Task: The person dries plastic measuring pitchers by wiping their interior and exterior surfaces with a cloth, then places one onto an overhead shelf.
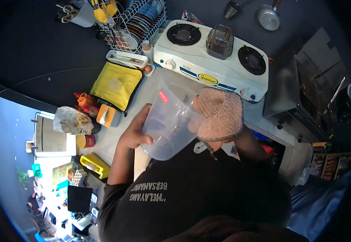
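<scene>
My left hand is wrapped around the side of a clear plastic jug with a small red label, held tilted in front of my chest. A pinkish-beige cloth with dark edging is in my right hand, against the jug's right side. The cloth covers most of that hand; only some of its fingers show. Through the plastic, the inside of the jug looks cloudy, and I see no contents.
A white two-burner stove carries a dark-stained glass container. Behind my left arm are a dish rack, a yellow zip pouch and sauce bottles. An oven stands right of the stove.
</scene>
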A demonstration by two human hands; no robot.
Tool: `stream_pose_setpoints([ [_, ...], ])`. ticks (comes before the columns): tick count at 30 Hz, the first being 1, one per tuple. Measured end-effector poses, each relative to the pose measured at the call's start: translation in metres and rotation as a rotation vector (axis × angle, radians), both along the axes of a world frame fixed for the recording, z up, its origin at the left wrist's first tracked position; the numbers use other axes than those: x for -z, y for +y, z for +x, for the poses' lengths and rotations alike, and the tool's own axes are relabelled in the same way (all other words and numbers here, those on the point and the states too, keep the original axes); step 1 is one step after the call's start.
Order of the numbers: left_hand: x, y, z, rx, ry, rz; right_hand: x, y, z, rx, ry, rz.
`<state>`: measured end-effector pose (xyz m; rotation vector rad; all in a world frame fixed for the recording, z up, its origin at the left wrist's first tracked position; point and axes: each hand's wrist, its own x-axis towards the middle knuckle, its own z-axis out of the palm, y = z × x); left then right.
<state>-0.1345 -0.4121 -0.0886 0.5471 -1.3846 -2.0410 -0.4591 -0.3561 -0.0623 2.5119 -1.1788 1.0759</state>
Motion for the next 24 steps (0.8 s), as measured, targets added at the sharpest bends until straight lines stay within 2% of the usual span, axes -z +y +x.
stream_pose_setpoints([
  [2, -0.035, 0.006, -0.01, 0.1, -0.061, -0.009, -0.024, -0.005, 0.004, -0.049, -0.042, -0.085],
  [3, -0.038, 0.007, -0.012, 0.026, -0.084, -0.071, -0.071, -0.004, 0.002, -0.136, 0.02, -0.03],
  [5, -0.039, 0.016, -0.016, -0.112, -0.12, -0.196, -0.083, -0.003, 0.009, -0.241, -0.351, 0.119],
  [6, -0.04, 0.023, -0.023, -0.188, -0.071, -0.199, -0.048, 0.002, 0.023, -0.26, -0.787, 0.212],
  [9, -0.037, 0.029, -0.041, -0.392, -0.036, -0.476, -0.01, 0.004, 0.031, -0.052, -0.987, 0.116],
  [10, -0.04, 0.03, -0.048, -0.431, -0.022, -0.481, 0.001, -0.001, 0.031, 0.038, -0.742, -0.07],
  [13, -0.038, 0.036, -0.054, -0.48, 0.022, -0.555, -0.002, 0.001, 0.019, 0.252, -0.382, -0.31],
  [15, -0.033, 0.036, -0.054, -0.493, 0.054, -0.544, 0.005, -0.007, 0.01, 0.019, -0.727, -0.087],
  [18, -0.027, 0.036, -0.049, -0.524, 0.085, -0.507, -0.027, -0.012, -0.014, -0.186, -0.554, 0.048],
  [21, -0.029, 0.04, -0.049, -0.575, 0.068, -0.522, -0.058, -0.01, -0.028, -0.187, -0.385, 0.028],
  [23, -0.027, 0.037, -0.049, -0.67, 0.097, -0.498, -0.034, -0.013, -0.044, -0.178, -0.766, 0.397],
  [24, -0.025, 0.038, -0.048, -0.726, 0.119, -0.449, -0.042, -0.013, -0.052, -0.171, -0.822, 0.432],
])
